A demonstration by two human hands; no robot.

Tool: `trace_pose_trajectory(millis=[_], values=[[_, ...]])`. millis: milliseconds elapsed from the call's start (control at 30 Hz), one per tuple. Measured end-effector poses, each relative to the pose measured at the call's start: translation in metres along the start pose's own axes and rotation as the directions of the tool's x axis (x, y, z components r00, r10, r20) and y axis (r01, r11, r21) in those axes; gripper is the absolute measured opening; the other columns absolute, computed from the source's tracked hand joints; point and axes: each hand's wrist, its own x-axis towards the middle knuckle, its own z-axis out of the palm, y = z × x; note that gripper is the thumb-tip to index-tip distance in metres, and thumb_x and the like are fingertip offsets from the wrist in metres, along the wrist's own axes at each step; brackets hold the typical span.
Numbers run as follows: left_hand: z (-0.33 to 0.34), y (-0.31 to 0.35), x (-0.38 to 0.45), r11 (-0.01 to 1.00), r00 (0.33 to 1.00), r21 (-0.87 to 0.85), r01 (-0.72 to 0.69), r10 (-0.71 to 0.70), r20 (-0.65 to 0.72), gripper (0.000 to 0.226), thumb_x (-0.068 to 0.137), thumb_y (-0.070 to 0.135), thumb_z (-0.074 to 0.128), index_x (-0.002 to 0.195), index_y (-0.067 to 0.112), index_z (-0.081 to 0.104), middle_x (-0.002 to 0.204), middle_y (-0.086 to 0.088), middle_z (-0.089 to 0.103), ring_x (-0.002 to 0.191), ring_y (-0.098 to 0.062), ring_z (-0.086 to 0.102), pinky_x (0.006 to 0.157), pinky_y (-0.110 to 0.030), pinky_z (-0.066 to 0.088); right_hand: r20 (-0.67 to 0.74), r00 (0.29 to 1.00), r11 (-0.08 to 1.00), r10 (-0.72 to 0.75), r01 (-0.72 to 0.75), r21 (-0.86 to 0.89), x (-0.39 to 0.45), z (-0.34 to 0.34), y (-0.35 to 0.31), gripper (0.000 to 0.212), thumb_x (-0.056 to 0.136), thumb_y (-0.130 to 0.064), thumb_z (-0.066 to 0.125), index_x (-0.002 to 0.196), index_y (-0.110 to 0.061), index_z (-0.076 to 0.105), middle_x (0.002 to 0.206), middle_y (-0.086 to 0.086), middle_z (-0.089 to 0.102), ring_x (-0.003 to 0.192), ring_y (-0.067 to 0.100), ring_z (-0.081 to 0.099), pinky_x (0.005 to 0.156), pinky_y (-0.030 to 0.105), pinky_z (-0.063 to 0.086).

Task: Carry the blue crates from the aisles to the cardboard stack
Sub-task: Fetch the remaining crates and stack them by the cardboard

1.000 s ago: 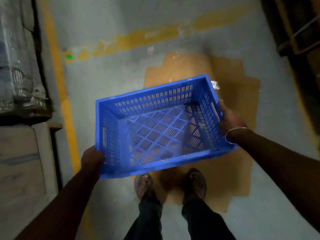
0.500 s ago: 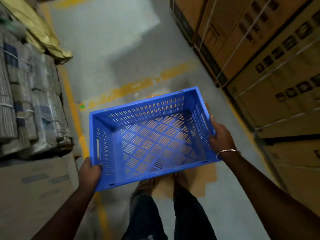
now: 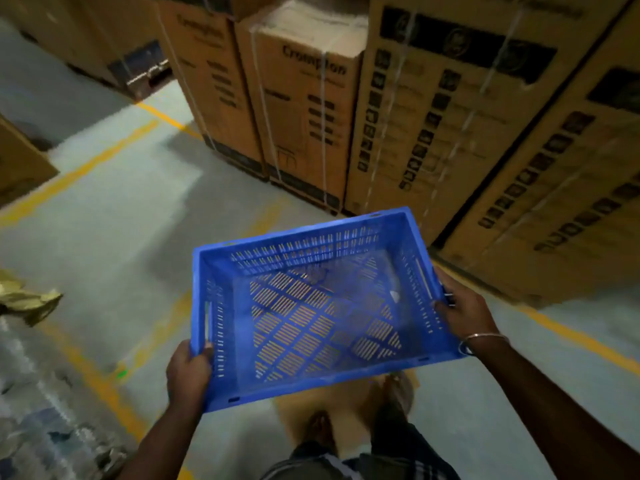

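Empty crate point(image 3: 322, 306) carried at waist height, left hand point(image 3: 188, 372) and right hand point(image 3: 464, 313) clamped on opposite short walls. Could clip the boxes point(image 3: 450, 133) close on the right; may trip on floor cardboard point(image 3: 346, 410) hidden beneath.

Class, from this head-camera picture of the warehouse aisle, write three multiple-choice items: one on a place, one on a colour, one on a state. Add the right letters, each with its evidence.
1. Where do the stacked cardboard boxes stand relative to the blue crate?
A. Ahead and to the right
B. Behind the person
C. Inside the crate

2. What colour are the floor lines?
A. White
B. Yellow
C. Red

3. How is the crate held?
A. Resting on the floor
B. By one hand only
C. By both hands, off the floor

Answers:
1 A: the boxes rise beyond the crate's far and right sides.
2 B: yellow stripes cross the grey floor.
3 C: the left hand and right hand grip opposite ends, with floor visible through the slotted bottom.
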Motion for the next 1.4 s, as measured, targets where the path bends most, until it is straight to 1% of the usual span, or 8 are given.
trace_pose_trajectory(millis=[200,467,600,833,1000,1100,1233,1400], values=[[0.052,0.083,-0.002,0.956,0.943,0.082,-0.282,0.260,0.207,0.039,0.079,0.048,0.059,0.084,0.010,0.058,0.083,-0.014,0.065,0.079,-0.034,0.063,0.076,-0.049,0.052,-0.220,0.962,0.987,0.160,-0.150,0.059,-0.081,-0.065,0.047,0.073,0.083,-0.002,0.063,0.146,-0.031,0.039,0.123,0.006,0.065,0.102,0.024,0.067,0.086,0.035,0.053],[0.194,0.195,-0.105,0.822,0.741,0.085,-0.563,0.457,0.493,0.025,0.092,0.035,0.061,0.081,0.013,0.059,0.080,-0.012,0.062,0.077,-0.034,0.059,0.070,-0.046,0.046,-0.484,0.760,0.901,0.434,-0.376,0.217,-0.190,-0.162,0.143,0.069,0.082,0.001,0.064,0.143,-0.025,0.045,0.115,0.005,0.067,0.091,0.014,0.063,0.079,0.023,0.044],[0.266,0.225,-0.177,0.808,0.679,0.057,-0.586,0.451,0.579,0.024,0.093,0.031,0.063,0.080,0.012,0.060,0.079,-0.013,0.063,0.077,-0.034,0.060,0.070,-0.046,0.047,-0.550,0.648,0.849,0.526,-0.443,0.289,-0.242,-0.210,0.197,0.069,0.081,0.001,0.064,0.142,-0.026,0.047,0.113,0.009,0.069,0.094,0.019,0.067,0.082,0.030,0.049],[0.393,0.261,-0.324,0.717,0.486,0.016,-0.697,0.455,0.746,0.019,0.093,0.030,0.064,0.094,0.011,0.066,0.093,-0.014,0.066,0.090,-0.034,0.062,0.080,-0.043,0.047,-0.617,0.436,0.744,0.655,-0.517,0.424,-0.353,-0.289,0.282,0.070,0.080,-0.001,0.064,0.142,-0.028,0.047,0.120,0.003,0.067,0.100,0.020,0.068,0.089,0.036,0.053],[0.478,0.275,-0.413,0.660,0.352,-0.028,-0.750,0.436,0.828,0.053,0.080,0.048,0.064,0.111,0.006,0.067,0.109,-0.016,0.070,0.101,-0.035,0.065,0.094,-0.049,0.050,-0.638,0.259,0.654,0.725,-0.550,0.520,-0.424,-0.320,0.324,0.070,0.079,-0.005,0.064,0.142,-0.031,0.046,0.122,0.002,0.067,0.104,0.021,0.067,0.089,0.037,0.053],[0.512,0.289,-0.474,0.641,0.272,-0.056,-0.765,0.400,0.875,0.038,0.088,0.035,0.066,0.111,0.005,0.067,0.105,-0.015,0.067,0.102,-0.035,0.063,0.092,-0.046,0.049,-0.650,0.158,0.610,0.743,-0.560,0.561,-0.457,-0.331,0.346,0.071,0.078,-0.006,0.066,0.141,-0.031,0.047,0.122,0.004,0.067,0.105,0.022,0.066,0.088,0.039,0.052],[0.603,0.285,-0.508,0.568,0.164,-0.093,-0.818,0.385,0.908,0.061,0.070,0.058,0.058,0.108,0.011,0.068,0.102,-0.013,0.072,0.097,-0.034,0.068,0.090,-0.052,0.054,-0.630,0.021,0.545,0.776,-0.526,0.653,-0.485,-0.343,0.372,0.068,0.080,-0.008,0.066,0.141,-0.031,0.047,0.126,0.005,0.065,0.107,0.025,0.064,0.091,0.040,0.051],[0.646,0.314,-0.619,0.453,0.024,-0.141,-0.880,0.338,0.941,0.025,0.091,0.032,0.066,0.100,0.009,0.070,0.094,-0.015,0.070,0.089,-0.033,0.066,0.075,-0.040,0.050,-0.606,-0.131,0.446,0.785,-0.560,0.698,-0.502,-0.371,0.404,0.066,0.081,-0.007,0.066,0.143,-0.021,0.046,0.133,0.009,0.060,0.116,0.027,0.059,0.092,0.035,0.044]])
